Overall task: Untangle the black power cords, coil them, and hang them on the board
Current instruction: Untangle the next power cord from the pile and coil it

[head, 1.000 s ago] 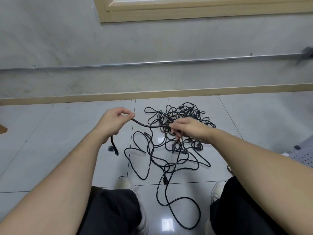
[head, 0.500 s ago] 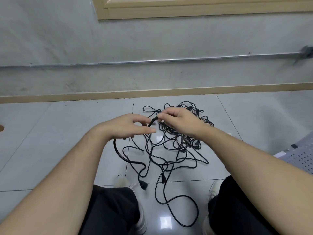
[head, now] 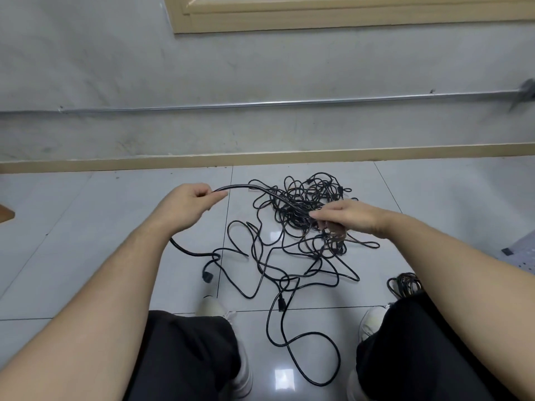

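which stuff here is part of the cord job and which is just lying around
Part of the job:
- tangled black cords on the floor
- cord stretched between left hand and right hand
- coiled bundle by the right knee

Just lying about:
- metal pipe along the wall
- wooden piece at far left

Black power cords (head: 301, 227) lie knotted in a loose heap on the floor, one strand arching up leftward, loops trailing toward the near side.

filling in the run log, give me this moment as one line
phase: untangling | left hand: pinches black power cord | right hand: grips cord at tangled black cord pile on grey tiled floor | hung: none visible
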